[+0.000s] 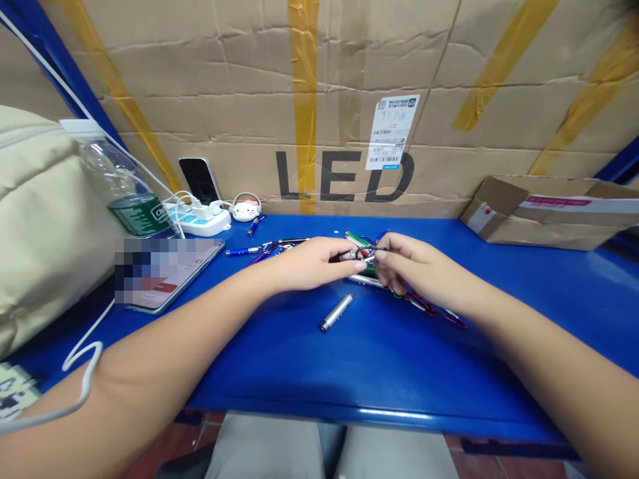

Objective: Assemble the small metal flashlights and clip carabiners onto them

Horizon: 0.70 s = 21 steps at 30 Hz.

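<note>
Above the pile at mid-table, my left hand (312, 265) is closed, with thumb and fingers around a small silvery piece (348, 255) that is mostly hidden. My right hand (410, 261) pinches a thin dark ring (363, 249) that spans the gap between both hands. Under and behind the hands lie several slim metal pen-like tubes and coloured clips, among them a blue tube (243, 252) on the left and a red clip (439, 314) on the right. In front of the hands, a short silver tube (337, 313) lies alone on the blue table (319, 372).
Left are a beige bag (44, 219), a plastic bottle (134, 193), a phone (177, 276), a power strip (200, 218) with white cables and a white cat-face item (247, 209). A large cardboard sheet (239, 100) stands behind; an open carton (544, 216) sits back right.
</note>
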Tool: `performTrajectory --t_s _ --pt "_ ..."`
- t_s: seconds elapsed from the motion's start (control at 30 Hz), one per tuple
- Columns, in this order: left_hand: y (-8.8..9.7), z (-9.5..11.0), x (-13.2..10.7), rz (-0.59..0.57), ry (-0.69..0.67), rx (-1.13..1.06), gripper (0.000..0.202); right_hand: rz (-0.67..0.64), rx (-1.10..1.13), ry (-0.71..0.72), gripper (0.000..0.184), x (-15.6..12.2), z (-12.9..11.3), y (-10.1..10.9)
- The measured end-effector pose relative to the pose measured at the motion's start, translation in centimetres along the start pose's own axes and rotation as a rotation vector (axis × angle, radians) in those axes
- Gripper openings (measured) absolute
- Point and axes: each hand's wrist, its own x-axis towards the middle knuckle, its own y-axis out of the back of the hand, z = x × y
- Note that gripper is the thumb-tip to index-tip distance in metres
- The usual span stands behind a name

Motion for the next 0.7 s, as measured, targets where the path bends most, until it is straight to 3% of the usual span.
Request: performTrajectory --t_s 0.13,0.2,0.4,0.53,0.7 --pt "1.2 0.4 -1.0 -0.243 0.061 0.210 0.031 -0.101 -0.358 0.177 0.011 -0.2 -0.5 -0.3" --pt "1.5 0.4 -1.7 -0.282 0.096 0.241 0.029 -0.152 -0.446 0.258 0.013 -0.2 -0.8 -0.8" --pt "0.8 -0.2 -3.0 -0.210 0.150 0.283 0.023 -0.156 -0.569 0.368 0.013 -0.4 -1.1 -2.0" --pt "0.5 -0.8 -3.0 -0.170 0.127 0.343 0.022 -0.070 -0.582 0.375 0.013 0.0 -1.2 -2.0" --pt "0.8 -1.1 -3.2 -0.158 0.128 0.392 0.021 0.019 -0.800 0.347 0.016 3.4 -2.0 -2.2"
